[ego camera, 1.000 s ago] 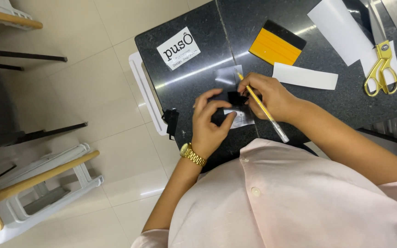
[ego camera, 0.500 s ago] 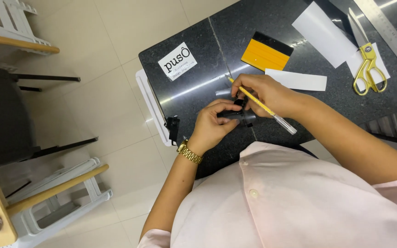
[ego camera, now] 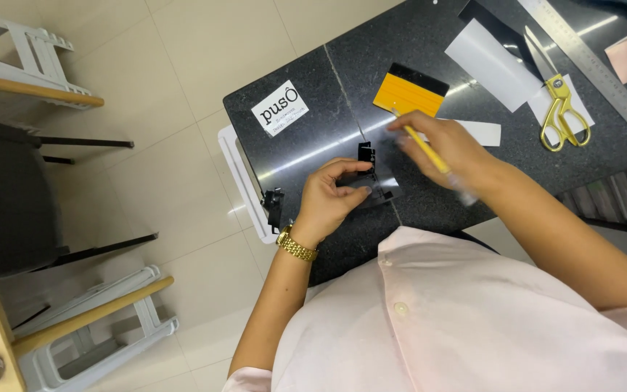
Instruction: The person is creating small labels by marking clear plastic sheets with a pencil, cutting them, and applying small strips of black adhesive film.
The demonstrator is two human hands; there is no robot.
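I see my left hand (ego camera: 332, 196) curled around a small black part (ego camera: 369, 173), thumb and fingers pinching it so it stands just above the worktop (ego camera: 313, 145), near the front edge. A gold wristwatch (ego camera: 297, 244) sits on that wrist. A scrap of clear film (ego camera: 386, 184) seems to lie under the part, though glare makes that hard to confirm.

My right hand (ego camera: 440, 145) is closed on a yellow pencil-like tool (ego camera: 429, 154), gripped between thumb and fingers with the shaft running diagonally across the palm; the hand is blurred, so I cannot tell what its tip touches. It hovers just right of the black part, apart from it.

Just beyond the right hand lies a yellow squeegee with a black edge (ego camera: 408, 91), and beside it a white paper strip (ego camera: 484, 133). Farther toward the back right corner are a larger white sheet (ego camera: 488, 62), gold-handled scissors (ego camera: 560, 109) and a steel ruler (ego camera: 596, 65) along the right edge. A white label card (ego camera: 280, 109) rests near the left edge. A black clip (ego camera: 273, 207) hangs at the front left corner.
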